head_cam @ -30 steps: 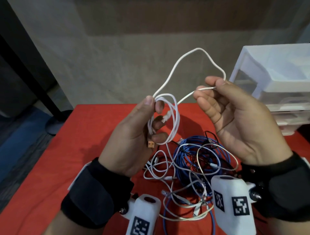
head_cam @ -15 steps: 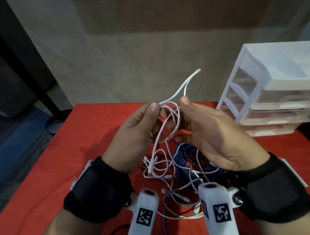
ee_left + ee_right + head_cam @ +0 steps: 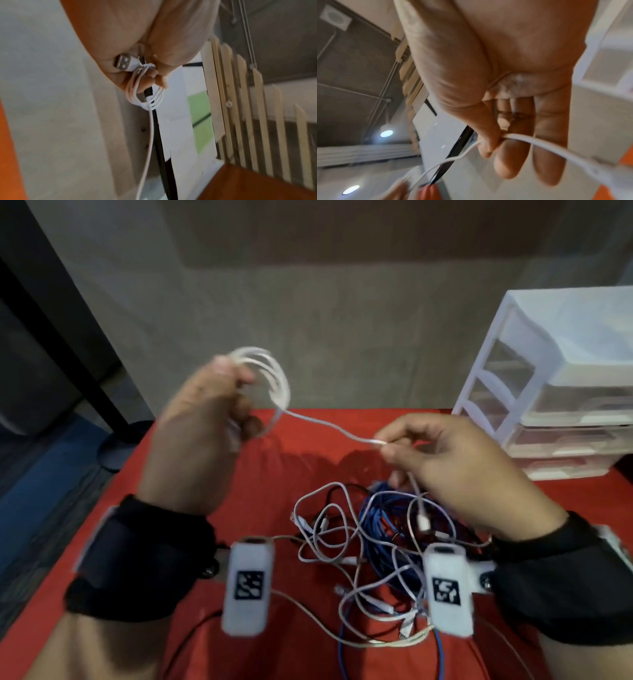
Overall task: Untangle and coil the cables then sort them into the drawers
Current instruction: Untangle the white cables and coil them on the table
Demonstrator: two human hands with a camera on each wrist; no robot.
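My left hand (image 3: 219, 405) is raised above the red table and grips a small coil of white cable (image 3: 274, 378). In the left wrist view the coil (image 3: 145, 94) hangs from my curled fingers, with its USB plug (image 3: 123, 63) against the palm. One strand runs from the coil down to my right hand (image 3: 387, 445), which pinches the cable near its free end between thumb and forefinger (image 3: 489, 140). The end piece (image 3: 423, 520) dangles below that hand. A tangle of white, blue and black cables (image 3: 383, 542) lies on the table beneath my hands.
A white plastic drawer unit (image 3: 561, 378) with three translucent drawers stands at the back right of the red table (image 3: 102, 542). A black pole and its round base (image 3: 116, 450) stand off the table's back left corner. A grey wall is behind.
My hands were together at the coil; now they have parted. The left hand lifted the coil up and left, and the right hand slid along the strand to the right, drawing it out.
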